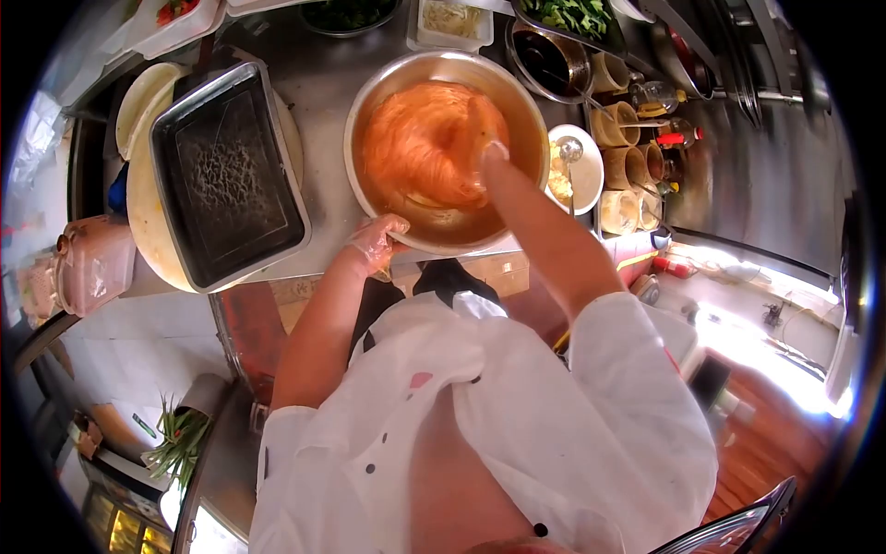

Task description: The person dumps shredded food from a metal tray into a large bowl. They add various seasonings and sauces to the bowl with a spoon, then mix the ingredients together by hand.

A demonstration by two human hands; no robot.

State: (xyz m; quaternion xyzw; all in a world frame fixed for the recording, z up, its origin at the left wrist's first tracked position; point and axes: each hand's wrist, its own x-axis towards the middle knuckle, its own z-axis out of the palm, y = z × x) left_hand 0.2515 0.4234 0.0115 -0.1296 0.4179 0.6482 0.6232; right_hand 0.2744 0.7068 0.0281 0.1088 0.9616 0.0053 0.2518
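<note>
A large metal mixing bowl [353, 138] stands near the counter's front edge. In it lies a wet, glossy orange-red mass [406, 138], smeared in a swirl; its kind I cannot make out. My left hand [377, 242], in a thin clear glove, grips the bowl's near rim with the thumb over the edge. From the right, my right hand [485, 148] reaches down into the orange-red mass. Its fingers are blurred and partly sunk, so their pose is hidden. Close by on the right is a white bowl [591, 175] of pale yellow chopped food with a metal spoon [570, 152].
A black rectangular tray [231, 175] rests on a round pale board [148, 222] at left. A pot of dark liquid [544, 60] stands behind right, beside several tan jars [620, 166]. Along the back are a tub of pale shreds [450, 20] and a tray of greens [572, 17].
</note>
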